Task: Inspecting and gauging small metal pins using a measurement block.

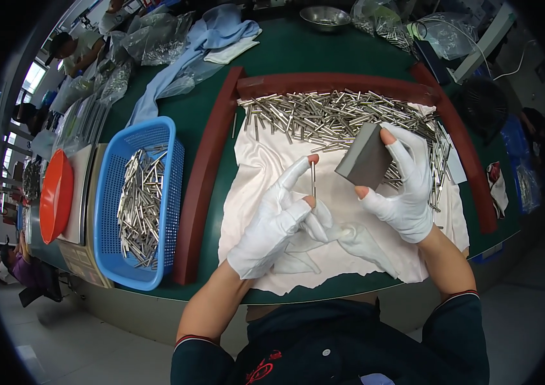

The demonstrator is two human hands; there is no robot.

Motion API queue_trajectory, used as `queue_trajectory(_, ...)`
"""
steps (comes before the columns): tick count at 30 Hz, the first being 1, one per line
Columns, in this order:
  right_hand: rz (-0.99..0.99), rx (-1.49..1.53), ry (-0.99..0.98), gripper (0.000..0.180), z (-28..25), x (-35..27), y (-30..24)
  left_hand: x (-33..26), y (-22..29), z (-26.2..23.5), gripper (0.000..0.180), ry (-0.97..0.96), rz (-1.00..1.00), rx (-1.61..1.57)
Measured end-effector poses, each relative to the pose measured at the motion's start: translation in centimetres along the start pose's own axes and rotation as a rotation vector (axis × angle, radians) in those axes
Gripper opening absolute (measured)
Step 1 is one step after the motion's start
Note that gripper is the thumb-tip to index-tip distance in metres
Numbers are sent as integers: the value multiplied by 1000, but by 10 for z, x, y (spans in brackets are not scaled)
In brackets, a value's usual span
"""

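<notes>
My left hand [279, 215], in a white glove with bare thumb and index tips, pinches a thin metal pin [313, 179] upright by its ends. In my right hand [407, 186], gloved the same way, a dark grey rectangular block [365, 157] is gripped between thumb and fingers, tilted. Both hands are above a pale cloth [247, 170] spread on the table. Beyond them lies a heap of metal pins [324, 115], running down the right side behind the block. A crumpled white cloth [356, 240] lies beneath my left hand.
A dark red frame [337, 81] borders the work area on three sides. To the left stands a blue basket [171, 192] holding many pins, with a red bowl [56, 196] beyond it. A metal bowl [325, 18], plastic bags [157, 38] and a blue cloth [176, 67] lie farther back.
</notes>
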State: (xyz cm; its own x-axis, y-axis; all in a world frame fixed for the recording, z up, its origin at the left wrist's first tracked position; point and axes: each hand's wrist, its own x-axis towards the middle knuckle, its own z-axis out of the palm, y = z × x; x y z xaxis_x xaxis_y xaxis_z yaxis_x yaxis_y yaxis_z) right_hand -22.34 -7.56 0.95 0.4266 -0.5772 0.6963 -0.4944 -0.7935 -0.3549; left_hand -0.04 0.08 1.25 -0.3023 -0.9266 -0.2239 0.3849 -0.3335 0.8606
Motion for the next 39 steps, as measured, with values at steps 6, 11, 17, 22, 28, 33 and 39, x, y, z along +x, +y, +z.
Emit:
queue_trajectory(6, -1, 32, -27, 85, 2, 0, -3, 1, -2, -1, 68, -4, 5, 15)
queue_trajectory(11, -25, 30, -27, 84, 4, 0, -6, 1, -5, -3, 71, -21, 2, -1)
queue_trajectory(17, -75, 30, -46, 82, 9, -1, -9, 4, -9, -2, 73, -37, -10, -50)
queue_trajectory(22, -122, 35, -35, 78, 12, 7, -17, 5, -8, 6, 70, -119, -50, -122)
queue_trajectory(28, -128, 8, 15, 77, 11, 2, -14, 7, -12, 2, 67, -124, -112, -175)
queue_trajectory(33, -134, -37, 3, 78, 8, -2, -14, 2, 2, 6, 71, -123, -33, -255)
queue_trajectory(39, -82, 23, 48, 86, 8, 2, -16, 3, -2, 6, 73, -110, -34, -261)
